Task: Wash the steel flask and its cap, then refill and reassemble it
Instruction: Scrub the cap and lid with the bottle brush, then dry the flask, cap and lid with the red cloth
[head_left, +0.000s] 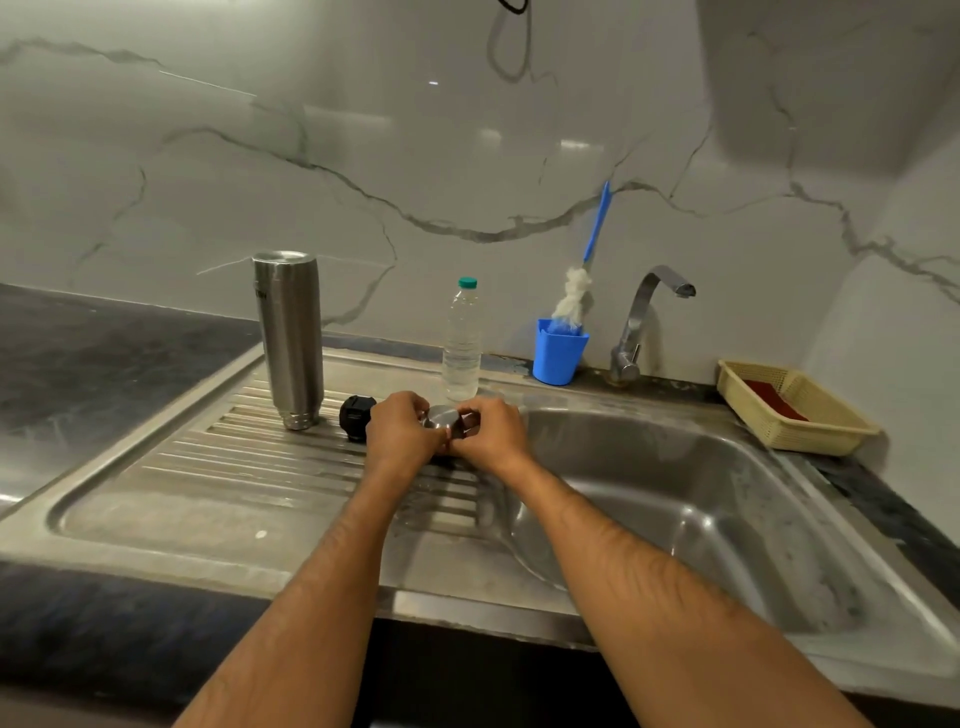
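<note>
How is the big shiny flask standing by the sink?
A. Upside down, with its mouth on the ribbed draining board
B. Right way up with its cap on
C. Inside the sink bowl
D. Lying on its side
A: the steel flask stands upside down, its narrow threaded mouth resting on the ribbed draining board, left of the sink bowl.

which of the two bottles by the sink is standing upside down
The steel flask on the draining board: it stands on its narrow threaded mouth, base up. The clear plastic water bottle stands upright with its green cap on top.
</note>
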